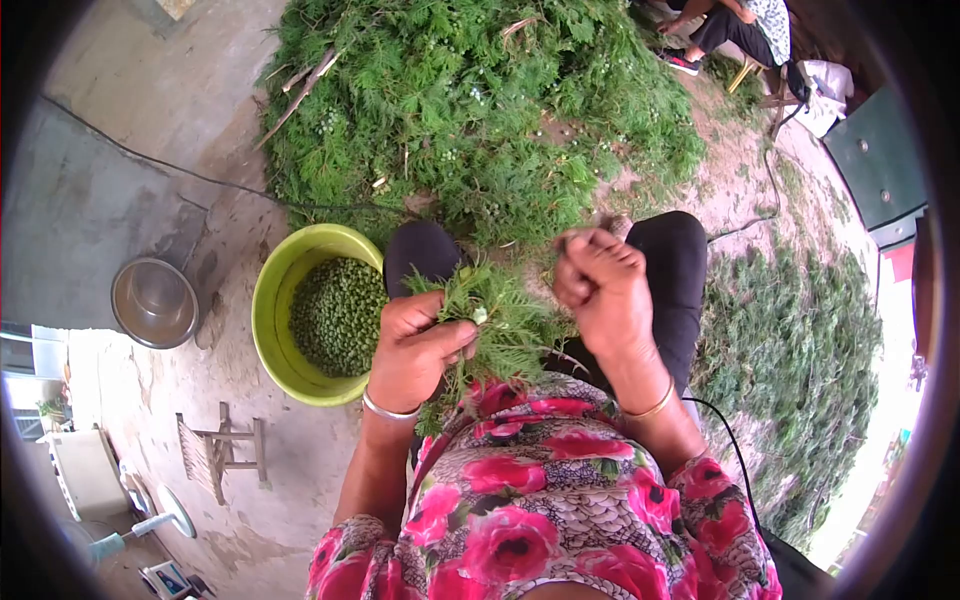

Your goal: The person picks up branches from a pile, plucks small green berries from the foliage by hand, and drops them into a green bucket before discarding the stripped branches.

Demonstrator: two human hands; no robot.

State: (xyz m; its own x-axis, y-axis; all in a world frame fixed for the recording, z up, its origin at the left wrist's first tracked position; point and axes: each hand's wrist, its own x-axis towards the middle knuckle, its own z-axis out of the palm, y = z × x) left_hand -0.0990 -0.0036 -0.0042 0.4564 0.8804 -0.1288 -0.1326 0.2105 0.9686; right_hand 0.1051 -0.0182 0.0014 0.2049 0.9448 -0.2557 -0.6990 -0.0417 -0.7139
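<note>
My left hand (418, 350) is closed on a leafy green sprig (500, 325), which spreads over my lap. A small pale green berry (479, 315) shows near the left thumb tip. To the right, my right hand (605, 280) is raised above my knee, apart from the sprig, with its fingers curled; whether it holds anything is hidden. Beside my left knee stands a yellow-green tub (268, 315) with many small green berries (340, 315) inside.
Ahead lies a large pile of green branches (450, 110); more greenery (790, 360) covers the ground at right. A metal bowl (155, 303) and a small stool (222, 452) are at left. Another person (735, 28) sits at the upper right. A cable (240, 188) crosses the floor.
</note>
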